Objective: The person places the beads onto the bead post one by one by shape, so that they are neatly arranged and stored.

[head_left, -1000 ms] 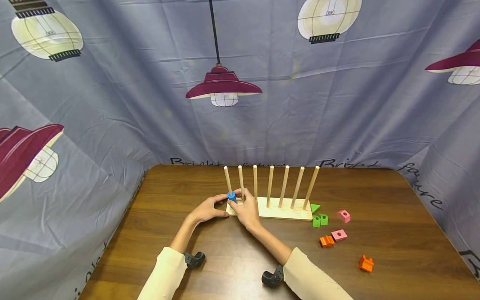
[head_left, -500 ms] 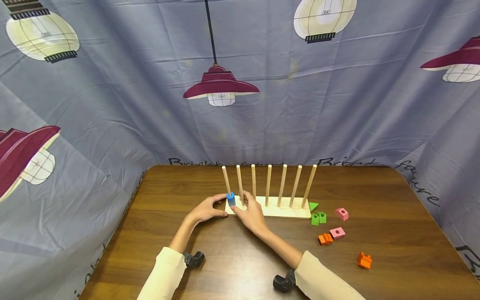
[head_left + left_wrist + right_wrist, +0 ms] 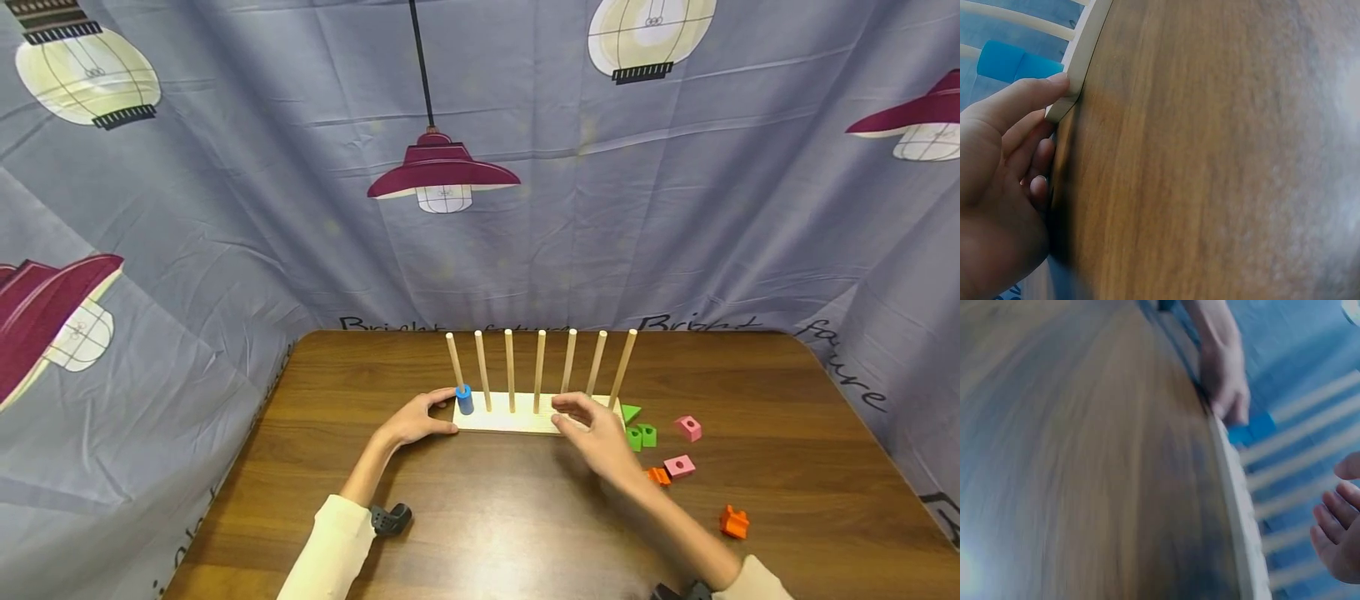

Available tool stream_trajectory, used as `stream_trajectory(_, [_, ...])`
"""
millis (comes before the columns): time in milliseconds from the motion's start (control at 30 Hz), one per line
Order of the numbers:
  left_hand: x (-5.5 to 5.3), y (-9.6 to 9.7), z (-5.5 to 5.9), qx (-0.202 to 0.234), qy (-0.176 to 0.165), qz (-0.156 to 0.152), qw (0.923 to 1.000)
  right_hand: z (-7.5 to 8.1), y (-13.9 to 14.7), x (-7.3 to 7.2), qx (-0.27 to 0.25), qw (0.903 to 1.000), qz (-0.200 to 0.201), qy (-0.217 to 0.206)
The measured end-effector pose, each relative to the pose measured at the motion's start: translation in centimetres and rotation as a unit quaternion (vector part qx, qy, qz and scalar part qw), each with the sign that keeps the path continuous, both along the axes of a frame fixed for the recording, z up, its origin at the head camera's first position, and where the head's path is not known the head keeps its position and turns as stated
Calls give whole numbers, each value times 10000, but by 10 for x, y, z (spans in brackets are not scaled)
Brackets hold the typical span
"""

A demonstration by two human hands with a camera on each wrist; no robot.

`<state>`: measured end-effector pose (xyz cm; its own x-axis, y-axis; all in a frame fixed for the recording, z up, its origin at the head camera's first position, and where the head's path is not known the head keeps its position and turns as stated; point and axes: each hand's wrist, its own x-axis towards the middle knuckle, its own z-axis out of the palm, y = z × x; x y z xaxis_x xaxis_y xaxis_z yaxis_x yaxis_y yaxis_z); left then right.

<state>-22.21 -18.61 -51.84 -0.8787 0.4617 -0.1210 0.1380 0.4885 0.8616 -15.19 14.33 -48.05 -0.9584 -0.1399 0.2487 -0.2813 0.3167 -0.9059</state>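
Note:
A wooden peg board [image 3: 517,422] with a row of several upright pegs stands on the table. Round the foot of its leftmost peg sit blue pieces [image 3: 465,401]; a seam across the blue [image 3: 1019,61] shows in the left wrist view. My left hand [image 3: 415,419] grips the board's left end, thumb on the front edge and fingers at the far side, partly hidden. My right hand [image 3: 603,437] is in front of the board's right part, fingers loosely bent and holding nothing. In the right wrist view this hand [image 3: 1342,534] also shows nothing between thumb and fingers.
Right of the board lie several green blocks [image 3: 647,435], two pink blocks [image 3: 679,467] with holes and two orange blocks [image 3: 734,522]. My right forearm partly covers one orange block. A printed grey curtain [image 3: 480,267] hangs behind the brown table [image 3: 480,508].
My right hand has let go of the blue pieces and moved right along the front of the board. The left hand keeps its place at the board's left end.

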Motion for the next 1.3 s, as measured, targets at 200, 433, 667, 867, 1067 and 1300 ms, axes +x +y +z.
stream_trajectory(200, [-1,1,-3,13,-39,-12,10000,7,75,17,1256,9889,-596,533])
stream_trajectory(433, [-1,-1,-1,-17,-129,31,9999,2,138,36,2351,9700,-573,220])
stream_trajectory(667, [-1,-1,-2,-25,-118,82,9999,-13,158,43,2798,9599,-83,-143])
stream_trajectory(867, [-1,1,-1,14,-144,37,9999,-24,158,38,3069,9517,-18,17])
stream_trajectory(1067, [-1,2,-1,-28,-122,85,9999,-28,157,34,3248,9455,20,241])
stream_trajectory(1300, [-1,2,0,-23,-129,126,9998,-21,158,31,3198,9432,-398,808])
